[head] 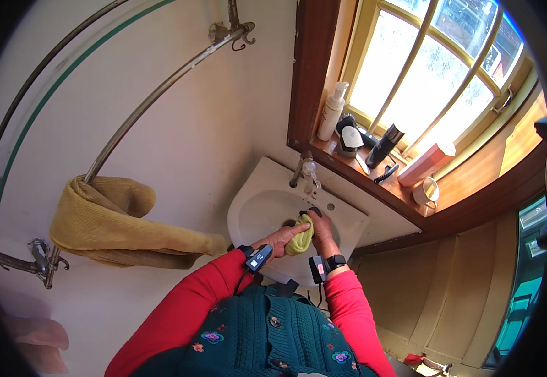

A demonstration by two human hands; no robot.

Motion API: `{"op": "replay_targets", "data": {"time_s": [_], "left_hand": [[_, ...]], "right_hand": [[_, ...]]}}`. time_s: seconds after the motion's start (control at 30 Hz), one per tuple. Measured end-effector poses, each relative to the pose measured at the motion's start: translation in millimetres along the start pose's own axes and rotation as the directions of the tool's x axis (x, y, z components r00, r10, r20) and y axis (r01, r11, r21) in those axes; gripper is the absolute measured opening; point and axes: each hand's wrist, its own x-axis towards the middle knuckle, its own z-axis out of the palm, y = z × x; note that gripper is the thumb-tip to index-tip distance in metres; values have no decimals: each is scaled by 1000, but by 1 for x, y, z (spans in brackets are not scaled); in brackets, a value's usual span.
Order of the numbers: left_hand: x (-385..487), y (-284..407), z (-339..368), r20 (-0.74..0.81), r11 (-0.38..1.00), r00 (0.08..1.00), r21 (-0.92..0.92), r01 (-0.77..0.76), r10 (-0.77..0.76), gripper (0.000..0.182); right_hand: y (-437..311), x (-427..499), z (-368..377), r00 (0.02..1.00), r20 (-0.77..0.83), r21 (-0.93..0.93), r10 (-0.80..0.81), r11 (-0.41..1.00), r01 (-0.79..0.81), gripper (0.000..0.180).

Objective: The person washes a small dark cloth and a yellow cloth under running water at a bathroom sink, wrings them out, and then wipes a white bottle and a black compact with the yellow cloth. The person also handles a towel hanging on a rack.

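Note:
Over the white washbasin (259,207), my left hand (280,240) grips a bunched yellow-green cloth (299,244), thumb laid across its top. My right hand (323,231) is closed around a small dark object (315,211) at the cloth's far end. What that object is cannot be told, as fingers and cloth cover most of it. The cloth lies against the inner side of my right hand. Just beyond both hands is the tap (309,169) with a clear handle. Part of the dark drain hole (289,223) shows behind the cloth.
A wooden windowsill (344,158) at right bears a white pump bottle (332,112), a black bottle (384,146), a pink box (426,164) and a cup (426,192). On the left, a tan towel (127,231) hangs from a metal rail (146,106) and reaches towards the basin.

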Motion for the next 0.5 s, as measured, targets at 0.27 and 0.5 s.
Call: {"op": "replay_targets", "data": {"time_s": [0.27,0.5], "left_hand": [[5,5,7,-104,869,973,476,-132,205,37],[13,-8,4,-129,428,864,897,-106,486,56]], "right_hand": [[-4,3,4,955,-121,-659,-272,742,127,31],[2,2,6,969,-83,-819,-231,570,66,33]]}}
